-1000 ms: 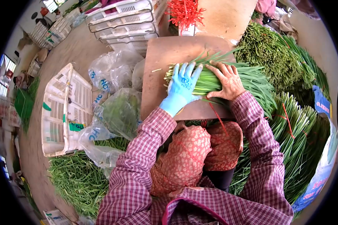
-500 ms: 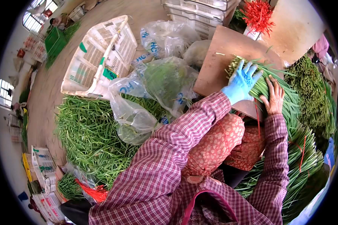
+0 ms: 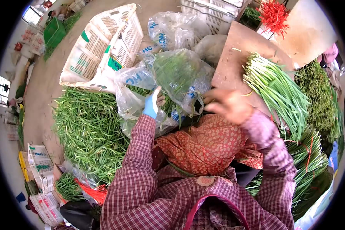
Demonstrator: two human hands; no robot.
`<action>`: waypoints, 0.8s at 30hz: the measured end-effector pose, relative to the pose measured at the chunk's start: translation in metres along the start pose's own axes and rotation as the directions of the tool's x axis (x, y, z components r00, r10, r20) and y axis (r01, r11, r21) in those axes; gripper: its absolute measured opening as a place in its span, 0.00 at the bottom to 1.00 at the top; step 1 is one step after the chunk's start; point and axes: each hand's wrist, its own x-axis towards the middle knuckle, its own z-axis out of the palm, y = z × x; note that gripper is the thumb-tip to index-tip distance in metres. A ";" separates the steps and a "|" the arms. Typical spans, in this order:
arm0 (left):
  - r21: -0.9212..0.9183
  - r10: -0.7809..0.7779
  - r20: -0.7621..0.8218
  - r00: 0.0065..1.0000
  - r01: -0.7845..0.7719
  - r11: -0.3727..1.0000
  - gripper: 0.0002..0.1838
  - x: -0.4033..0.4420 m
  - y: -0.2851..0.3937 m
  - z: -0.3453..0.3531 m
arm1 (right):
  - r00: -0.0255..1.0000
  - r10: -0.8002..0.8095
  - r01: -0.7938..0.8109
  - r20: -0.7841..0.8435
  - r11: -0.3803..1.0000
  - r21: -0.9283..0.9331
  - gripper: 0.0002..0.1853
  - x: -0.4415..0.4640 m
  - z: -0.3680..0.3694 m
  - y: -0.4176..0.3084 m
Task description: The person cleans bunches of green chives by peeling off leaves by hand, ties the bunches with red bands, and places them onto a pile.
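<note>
My left hand [image 3: 153, 102], in a light blue glove, is at the clear plastic bags beside my knee, partly over a bag [image 3: 136, 78]; whether its fingers grip the plastic is unclear. Greens show through another clear bag [image 3: 176, 71]. My bare right hand [image 3: 230, 105] is blurred by motion above my patterned trouser leg, near the left edge of the brown board [image 3: 232, 63]. A bundle of long green stalks [image 3: 276, 92] lies on that board with no hand on it, its pale ends toward the upper left.
Left of the bags stand a white crate [image 3: 99, 50] and a heap of loose greens [image 3: 88, 134]. Tied bundles [image 3: 308, 165] lie at the right. Red ties [image 3: 274, 17] sit beyond the board, near stacked crates [image 3: 211, 17]. Orange-red ties [image 3: 94, 191] lie at lower left.
Both hands have left the stalk bundle and moved left, my left hand to the plastic bags and my right hand over my leg. The bundle stays on the board. Earlier, the view swung left.
</note>
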 end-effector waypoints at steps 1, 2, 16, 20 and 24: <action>-0.085 -0.039 0.051 0.998 0.043 0.995 0.35 -0.001 0.009 0.009 | 0.993 -0.070 0.080 0.096 0.991 -0.104 0.23 0.015 0.033 0.003; -0.170 -0.070 0.103 0.992 0.087 0.982 0.35 0.004 0.015 0.017 | 0.939 0.053 -0.039 0.341 0.998 -0.046 0.27 0.033 0.059 0.001; -0.015 -0.059 0.336 0.940 0.067 0.998 0.19 0.003 0.084 -0.001 | 0.601 0.368 -0.797 0.710 0.202 0.570 0.35 0.130 0.178 0.061; 0.210 -0.230 0.052 0.972 0.214 0.954 0.22 -0.013 0.024 -0.012 | 0.566 0.300 -0.824 0.768 0.173 0.540 0.33 0.124 0.189 0.064; -0.297 -0.277 0.131 0.952 0.304 0.905 0.17 0.029 0.012 0.000 | 0.583 0.296 -0.807 0.757 0.101 0.582 0.45 0.125 0.192 0.071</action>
